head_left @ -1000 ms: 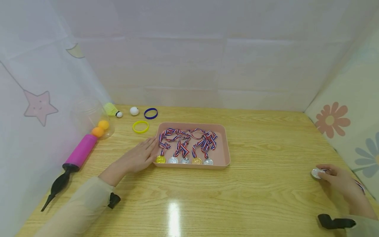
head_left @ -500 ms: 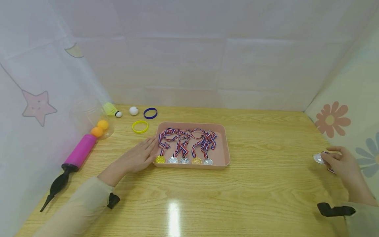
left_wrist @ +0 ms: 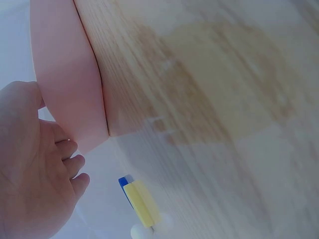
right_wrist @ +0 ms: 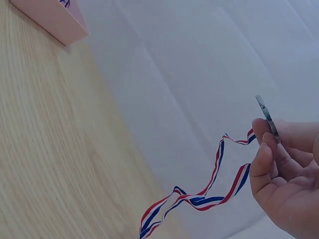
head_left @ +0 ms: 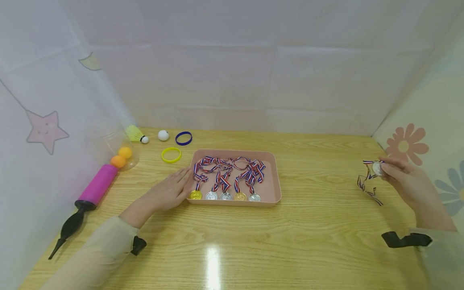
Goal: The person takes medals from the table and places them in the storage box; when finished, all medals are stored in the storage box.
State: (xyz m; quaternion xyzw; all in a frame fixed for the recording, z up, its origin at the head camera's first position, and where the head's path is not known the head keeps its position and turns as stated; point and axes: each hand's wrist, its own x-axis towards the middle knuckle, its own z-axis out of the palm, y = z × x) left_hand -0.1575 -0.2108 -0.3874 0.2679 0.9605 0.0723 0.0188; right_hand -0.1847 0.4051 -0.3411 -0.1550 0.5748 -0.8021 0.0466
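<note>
My left hand (head_left: 168, 191) rests against the left side of a pink tray (head_left: 235, 203), fingers extended along its wall. The left wrist view shows those fingers right at the tray wall (left_wrist: 70, 64). Gold and silver medals (head_left: 226, 196) lie in a row along the tray's front, their striped ribbons (head_left: 250, 173) bunched behind them. At the far right, my right hand (head_left: 407, 183) pinches a silver medal (head_left: 378, 169) above the table. Its red, white and blue ribbon (right_wrist: 214, 199) dangles loosely; the right wrist view shows the disc (right_wrist: 266, 117) edge-on between thumb and fingers.
Back left are a yellow wristband (head_left: 171, 155), a blue wristband (head_left: 183, 138), a white ball (head_left: 163, 135) and a shuttlecock (head_left: 135, 135). A clear container (head_left: 105, 137) with orange balls (head_left: 118, 161) and a pink pump (head_left: 96, 187) line the left edge. Cloth walls (head_left: 308, 88) enclose the table.
My right hand has lifted the silver medal from the right edge of the table and moved away from me and slightly left; its ribbon now hangs loose. The left hand and tray stay put.
</note>
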